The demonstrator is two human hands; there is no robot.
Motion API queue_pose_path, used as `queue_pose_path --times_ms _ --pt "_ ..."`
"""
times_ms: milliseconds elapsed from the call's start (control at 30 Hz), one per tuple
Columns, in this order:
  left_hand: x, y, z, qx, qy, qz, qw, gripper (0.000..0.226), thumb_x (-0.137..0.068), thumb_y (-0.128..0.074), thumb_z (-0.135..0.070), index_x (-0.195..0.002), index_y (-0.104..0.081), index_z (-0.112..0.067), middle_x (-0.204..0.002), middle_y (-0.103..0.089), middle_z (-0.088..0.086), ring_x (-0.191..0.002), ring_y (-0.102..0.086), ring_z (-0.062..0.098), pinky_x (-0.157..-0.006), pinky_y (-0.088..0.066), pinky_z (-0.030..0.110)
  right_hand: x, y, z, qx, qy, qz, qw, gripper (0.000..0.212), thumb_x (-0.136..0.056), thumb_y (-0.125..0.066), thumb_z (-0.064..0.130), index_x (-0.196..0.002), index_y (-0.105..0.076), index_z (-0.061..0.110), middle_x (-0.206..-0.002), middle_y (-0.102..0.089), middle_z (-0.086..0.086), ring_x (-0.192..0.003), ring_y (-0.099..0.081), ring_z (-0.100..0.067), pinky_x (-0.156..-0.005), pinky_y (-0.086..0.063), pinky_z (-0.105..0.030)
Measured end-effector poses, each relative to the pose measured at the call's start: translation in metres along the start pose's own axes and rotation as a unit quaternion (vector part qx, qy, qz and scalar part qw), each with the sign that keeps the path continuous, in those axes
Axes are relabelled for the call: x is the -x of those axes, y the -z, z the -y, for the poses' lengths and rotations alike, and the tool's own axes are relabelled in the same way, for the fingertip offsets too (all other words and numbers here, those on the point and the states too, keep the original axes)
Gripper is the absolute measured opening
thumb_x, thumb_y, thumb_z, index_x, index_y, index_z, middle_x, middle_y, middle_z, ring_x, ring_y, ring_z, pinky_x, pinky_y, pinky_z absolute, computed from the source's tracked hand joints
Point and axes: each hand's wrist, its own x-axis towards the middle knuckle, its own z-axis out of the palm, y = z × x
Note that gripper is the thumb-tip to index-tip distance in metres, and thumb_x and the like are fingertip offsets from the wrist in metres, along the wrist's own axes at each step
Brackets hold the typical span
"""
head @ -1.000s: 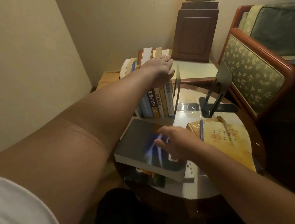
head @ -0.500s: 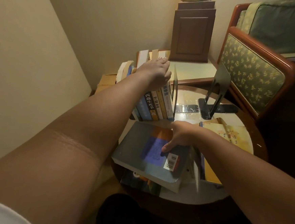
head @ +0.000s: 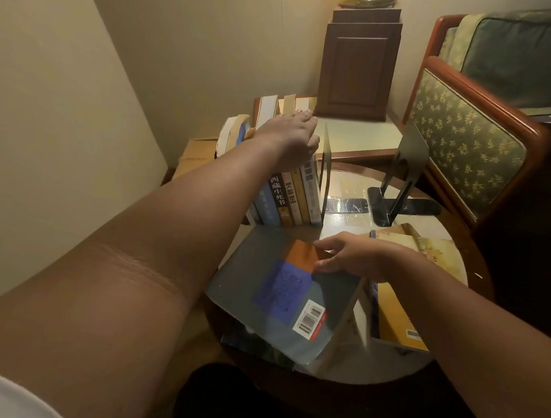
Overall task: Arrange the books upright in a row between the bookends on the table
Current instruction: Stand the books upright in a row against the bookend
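Here, a round glass-topped table (head: 342, 220) stands in a dim corner, with a patterned armchair (head: 463, 147) to its right, a dark wooden cabinet (head: 358, 67) beyond it and a cardboard box (head: 196, 153) to the far left. On the far left part of the table, a row of upright books (head: 288, 200) stands with spines facing the viewer. A thin black bookend (head: 324, 173) stands right against its right end. A second bookend (head: 402, 176) stands well apart to the right, near the armchair.

The left arm stretches across the scene, hiding the left part of the row. The left hand (head: 293, 134) lies palm down on the book tops, fingers bent down over them. Nearer, a large grey book (head: 270, 294) lies tilted, its right edge raised. The right hand (head: 352, 257) grips that far right edge, fingers spread on the cover; the thumb is hidden. A yellow book (head: 435, 257) lies flat just right of it, partly under the right forearm.
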Motion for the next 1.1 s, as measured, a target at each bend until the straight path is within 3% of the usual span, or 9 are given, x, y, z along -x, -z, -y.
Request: queue_pose_path --times_ms 100,300,400,533,600,700,900,1033,1100 --pt "0.001 0.001 0.0 0.005 0.001 0.003 1.0 0.059 -0.109 -0.02 -0.041 -0.162 -0.015 -0.016 -0.17 -0.01 0.002 -0.156 -0.007 0.017 -0.124 -0.01 0.035 0.024 0.0 0.001 -0.079 0.038 -0.037 0.995 0.048 -0.094 -0.071 0.022 -0.141 -0.059 0.025 -0.125 -0.067 -0.002 -0.111 -0.065 -0.025 -0.095 -0.057 -0.043" --pt "-0.001 0.0 0.002 0.006 0.0 0.012 1.0 0.058 -0.109 -0.019 -0.04 -0.162 -0.013 -0.017 -0.17 -0.007 0.0 -0.156 -0.005 0.016 -0.125 -0.01 0.035 0.096 0.009 -0.002 -0.157 0.093 -0.197 0.963 0.045 -0.096 -0.069 0.017 -0.139 -0.062 0.026 -0.113 -0.071 0.003 -0.106 -0.066 -0.022 -0.094 -0.057 -0.046" --pt "-0.003 0.0 0.004 0.001 0.001 0.014 1.0 0.057 -0.109 -0.019 -0.04 -0.162 -0.012 -0.018 -0.17 -0.006 -0.001 -0.156 -0.005 0.015 -0.126 -0.011 0.037 0.13 0.02 -0.018 -0.165 0.094 -0.285 0.94 0.053 -0.098 -0.066 0.018 -0.149 -0.051 0.024 -0.12 -0.066 0.005 -0.112 -0.063 -0.022 -0.09 -0.057 -0.038" --pt "-0.005 -0.001 0.001 -0.038 -0.008 -0.002 0.999 0.056 -0.111 -0.024 -0.035 -0.162 -0.012 -0.017 -0.169 -0.007 0.0 -0.155 -0.005 0.016 -0.123 -0.012 0.035 0.154 0.025 -0.055 -0.207 0.046 -0.369 0.905 0.066 -0.1 -0.065 0.022 -0.159 -0.035 0.023 -0.144 -0.055 -0.007 -0.122 -0.059 -0.028 -0.098 -0.056 -0.047" --pt "-0.008 -0.002 0.0 -0.029 0.004 -0.005 1.0 0.056 -0.111 -0.024 -0.037 -0.162 -0.012 -0.018 -0.169 -0.008 -0.001 -0.155 -0.006 0.015 -0.123 -0.012 0.035 0.16 0.022 -0.067 -0.207 0.029 -0.374 0.904 0.072 -0.1 -0.065 0.023 -0.161 -0.027 0.025 -0.147 -0.049 -0.007 -0.12 -0.057 -0.024 -0.09 -0.057 -0.039" --pt "-0.015 -0.005 0.005 -0.036 -0.004 -0.001 0.999 0.056 -0.11 -0.024 -0.037 -0.162 -0.013 -0.018 -0.169 -0.009 0.001 -0.155 -0.007 0.016 -0.124 -0.014 0.037 0.159 0.02 -0.079 -0.209 0.01 -0.358 0.91 0.081 -0.093 -0.072 0.017 -0.16 -0.025 0.026 -0.128 -0.047 0.001 -0.108 -0.051 -0.016 -0.069 -0.048 -0.022" --pt "-0.02 -0.009 0.012 -0.073 -0.036 -0.004 0.997 0.056 -0.108 -0.033 -0.028 -0.16 -0.022 -0.009 -0.168 -0.015 0.008 -0.155 -0.013 0.023 -0.124 -0.02 0.041 0.143 0.006 -0.102 -0.171 -0.041 -0.319 0.931 0.074 -0.09 -0.074 0.028 -0.152 -0.034 0.031 -0.111 -0.046 0.012 -0.1 -0.053 -0.011 -0.078 -0.051 -0.029" --pt "-0.019 -0.005 0.007 -0.012 -0.001 0.0 1.0 0.056 -0.109 -0.026 -0.037 -0.161 -0.021 -0.016 -0.169 -0.015 0.004 -0.155 -0.013 0.019 -0.124 -0.017 0.04 0.139 0.014 -0.105 -0.011 -0.11 -0.323 0.94 0.044 -0.097 -0.064 0.044 -0.134 -0.057 0.021 -0.112 -0.06 0.003 -0.081 -0.052 -0.006 -0.067 -0.045 -0.024" --pt "-0.021 -0.006 0.007 -0.023 0.0 0.009 1.0 0.058 -0.108 -0.021 -0.04 -0.161 -0.019 -0.017 -0.169 -0.013 0.002 -0.155 -0.011 0.018 -0.124 -0.016 0.039 0.129 0.03 -0.108 0.02 -0.129 -0.363 0.923 0.051 -0.096 -0.063 0.051 -0.133 -0.059 0.015 -0.119 -0.063 -0.004 -0.089 -0.059 -0.011 -0.072 -0.049 -0.028"
